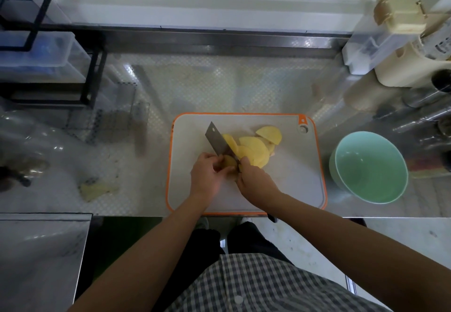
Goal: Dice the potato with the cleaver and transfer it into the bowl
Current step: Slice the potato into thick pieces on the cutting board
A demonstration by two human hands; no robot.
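Your shirt [263, 285] is a small check of dark and pale lines, buttoned down the front with a pale round button [238, 300] showing near the bottom edge. Both your forearms are bare, no sleeves reaching them. Below the shirt you wear dark trousers [246, 238].

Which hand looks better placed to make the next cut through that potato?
The right hand: it already grips the cleaver, whose blade rests against the potato piece. The left hand is busy steadying that piece on the cutting board.
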